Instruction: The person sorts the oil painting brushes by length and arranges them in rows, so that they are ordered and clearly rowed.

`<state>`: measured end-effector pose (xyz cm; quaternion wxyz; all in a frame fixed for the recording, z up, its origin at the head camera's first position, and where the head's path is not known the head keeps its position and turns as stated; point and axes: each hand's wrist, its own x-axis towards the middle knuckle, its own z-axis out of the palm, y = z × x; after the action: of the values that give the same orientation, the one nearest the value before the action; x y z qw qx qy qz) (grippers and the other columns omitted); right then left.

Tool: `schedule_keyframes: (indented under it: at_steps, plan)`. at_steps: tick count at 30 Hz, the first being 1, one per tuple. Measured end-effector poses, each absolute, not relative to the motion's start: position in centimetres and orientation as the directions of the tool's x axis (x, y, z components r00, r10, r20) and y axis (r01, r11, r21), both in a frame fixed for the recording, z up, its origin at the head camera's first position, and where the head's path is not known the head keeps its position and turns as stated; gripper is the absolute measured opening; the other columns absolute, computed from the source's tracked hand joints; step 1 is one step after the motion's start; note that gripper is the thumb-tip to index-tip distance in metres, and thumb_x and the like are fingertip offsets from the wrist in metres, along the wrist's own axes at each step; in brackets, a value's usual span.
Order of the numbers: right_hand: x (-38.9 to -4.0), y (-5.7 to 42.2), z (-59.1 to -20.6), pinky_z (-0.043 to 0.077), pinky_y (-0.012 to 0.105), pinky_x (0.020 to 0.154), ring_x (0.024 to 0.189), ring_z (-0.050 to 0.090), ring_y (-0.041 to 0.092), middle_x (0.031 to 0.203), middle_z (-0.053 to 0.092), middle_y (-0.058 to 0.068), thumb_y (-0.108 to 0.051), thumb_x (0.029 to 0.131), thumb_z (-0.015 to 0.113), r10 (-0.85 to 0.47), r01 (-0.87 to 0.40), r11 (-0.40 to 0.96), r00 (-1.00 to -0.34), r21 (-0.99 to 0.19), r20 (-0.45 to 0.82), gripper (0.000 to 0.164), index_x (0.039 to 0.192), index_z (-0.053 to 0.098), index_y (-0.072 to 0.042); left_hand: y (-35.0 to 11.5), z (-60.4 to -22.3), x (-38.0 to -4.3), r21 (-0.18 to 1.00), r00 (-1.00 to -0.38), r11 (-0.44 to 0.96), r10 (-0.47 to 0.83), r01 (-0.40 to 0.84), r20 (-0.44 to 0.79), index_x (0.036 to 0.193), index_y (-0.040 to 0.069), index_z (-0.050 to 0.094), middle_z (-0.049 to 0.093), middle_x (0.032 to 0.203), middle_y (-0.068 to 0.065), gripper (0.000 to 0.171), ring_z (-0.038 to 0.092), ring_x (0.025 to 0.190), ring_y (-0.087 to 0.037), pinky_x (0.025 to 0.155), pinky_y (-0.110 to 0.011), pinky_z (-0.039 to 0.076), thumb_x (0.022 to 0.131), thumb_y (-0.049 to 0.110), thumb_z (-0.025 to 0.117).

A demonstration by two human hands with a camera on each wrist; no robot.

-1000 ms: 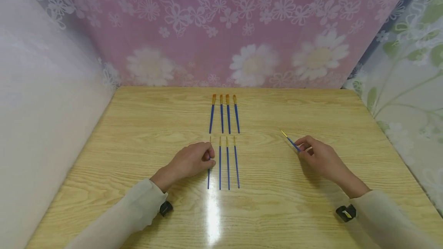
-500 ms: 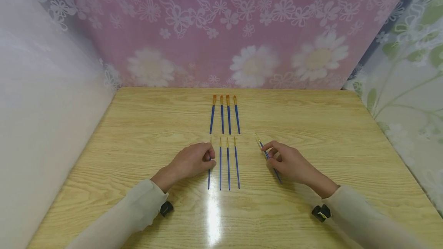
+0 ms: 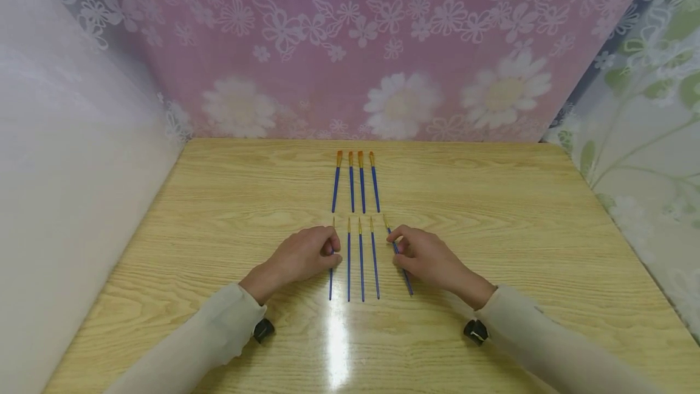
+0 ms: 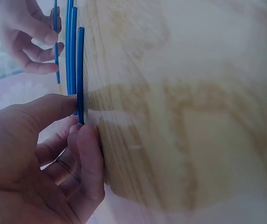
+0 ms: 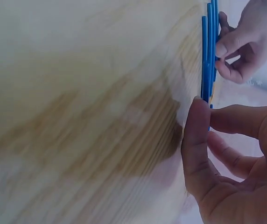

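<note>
In the head view my left hand pinches the leftmost thin paintbrush of the near row, which lies on the table. The left wrist view shows thumb and fingers at its blue handle. My right hand holds another thin paintbrush between thumb and fingers, slightly slanted, its fine tip pointing away. In the right wrist view the fingers cover part of that handle. Between the hands lie three thin paintbrushes side by side, tips away from me.
Beyond the near row lies a second row of several wider paintbrushes with orange-brown bristles. The wood-grain table meets a pink floral cloth at the back. A pale wall stands left, a leaf-patterned one right.
My right hand has moved left with its paintbrush, from the table's right side to beside the near row, and the brush has turned more upright in view. My left hand has stayed in place.
</note>
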<state>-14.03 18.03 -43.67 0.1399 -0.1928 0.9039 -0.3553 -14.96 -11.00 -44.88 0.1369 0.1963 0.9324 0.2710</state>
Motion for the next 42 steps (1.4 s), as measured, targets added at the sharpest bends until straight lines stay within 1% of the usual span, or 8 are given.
schedule_keyframes:
  at_steps: [6, 11, 18, 26, 29, 33, 37, 42]
  plan:
    - [-14.2, 16.7, -43.6, 0.049, 0.031, 0.074, 0.079, 0.058, 0.012, 0.094, 0.07, 0.001, -0.009, 0.099, 0.072, -0.422, -0.26, 0.748, -0.897, -0.61, -0.134, 0.029, 0.127, 0.07, -0.004, -11.0, -44.9, -14.9, 0.563, -0.887, 0.775, 0.437, 0.288, -0.148, 0.103, 0.02, 0.068, 0.066, 0.096, 0.007, 0.014, 0.059, 0.086, -0.01, 0.081, -0.034, 0.051, 0.101, 0.025, 0.081]
    - [-14.2, 16.1, -43.5, 0.05, 0.034, 0.075, 0.082, 0.058, 0.015, 0.094, 0.068, 0.003, -0.009, 0.098, 0.075, -0.411, -0.257, 0.772, -0.9, -0.582, -0.147, 0.028, 0.124, 0.071, -0.003, -11.0, -44.7, -14.8, 0.558, -0.889, 0.778, 0.434, 0.288, -0.147, 0.103, 0.02, 0.068, 0.066, 0.096, 0.007, 0.014, 0.059, 0.087, -0.01, 0.081, -0.034, 0.052, 0.101, 0.025, 0.081]
    - [-14.2, 15.9, -43.5, 0.054, 0.039, 0.08, 0.088, 0.061, 0.017, 0.099, 0.069, 0.004, -0.012, 0.098, 0.077, -0.412, -0.272, 0.793, -0.899, -0.546, -0.151, 0.027, 0.124, 0.071, -0.005, -11.0, -44.7, -14.7, 0.555, -0.889, 0.781, 0.433, 0.287, -0.148, 0.104, 0.02, 0.068, 0.066, 0.096, 0.007, 0.013, 0.059, 0.086, -0.01, 0.081, -0.034, 0.052, 0.101, 0.024, 0.08]
    - [-14.1, 16.5, -43.6, 0.051, 0.035, 0.077, 0.083, 0.06, 0.015, 0.096, 0.069, 0.001, -0.015, 0.101, 0.073, -0.381, -0.232, 0.771, -0.914, -0.594, -0.138, 0.026, 0.126, 0.071, -0.007, -10.6, -44.6, -14.5, 0.553, -0.889, 0.78, 0.435, 0.293, -0.143, 0.106, 0.019, 0.069, 0.067, 0.099, 0.006, 0.012, 0.06, 0.089, -0.012, 0.083, -0.037, 0.052, 0.102, 0.024, 0.079]
    - [-14.2, 16.9, -43.4, 0.05, 0.033, 0.073, 0.081, 0.061, 0.014, 0.094, 0.07, 0.001, -0.015, 0.103, 0.071, -0.361, -0.222, 0.759, -0.926, -0.613, -0.111, 0.024, 0.126, 0.07, -0.007, -10.7, -44.5, -14.3, 0.557, -0.891, 0.777, 0.432, 0.292, -0.137, 0.108, 0.019, 0.069, 0.067, 0.099, 0.006, 0.012, 0.06, 0.089, -0.012, 0.083, -0.037, 0.052, 0.103, 0.026, 0.077]
    - [-14.5, 17.6, -43.0, 0.052, 0.033, 0.07, 0.08, 0.065, 0.014, 0.094, 0.071, 0.003, -0.014, 0.106, 0.067, -0.356, -0.257, 0.734, -0.934, -0.629, -0.034, 0.021, 0.125, 0.071, -0.006, -10.8, -44.5, -14.3, 0.573, -0.895, 0.769, 0.426, 0.282, -0.13, 0.109, 0.02, 0.069, 0.065, 0.096, 0.006, 0.011, 0.059, 0.085, -0.013, 0.079, -0.035, 0.051, 0.104, 0.028, 0.075]
    - [-14.9, 18.5, -42.8, 0.056, 0.035, 0.074, 0.083, 0.067, 0.014, 0.099, 0.073, 0.003, -0.016, 0.108, 0.066, -0.35, -0.307, 0.726, -0.935, -0.616, 0.055, 0.02, 0.125, 0.073, -0.006, -11.3, -44.4, -14.6, 0.574, -0.905, 0.773, 0.407, 0.269, -0.124, 0.113, 0.022, 0.069, 0.065, 0.095, 0.008, 0.012, 0.059, 0.08, -0.012, 0.073, -0.034, 0.051, 0.107, 0.032, 0.071]
    - [-15.9, 20.2, -42.4, 0.058, 0.042, 0.08, 0.088, 0.069, 0.019, 0.104, 0.074, 0.006, -0.017, 0.111, 0.064, -0.311, -0.321, 0.733, -0.942, -0.6, 0.125, 0.021, 0.124, 0.074, -0.005, -12.7, -43.4, -15.8, 0.58, -0.929, 0.781, 0.356, 0.232, -0.107, 0.118, 0.022, 0.069, 0.069, 0.1, 0.006, 0.016, 0.06, 0.075, -0.015, 0.068, -0.034, 0.051, 0.11, 0.035, 0.066]
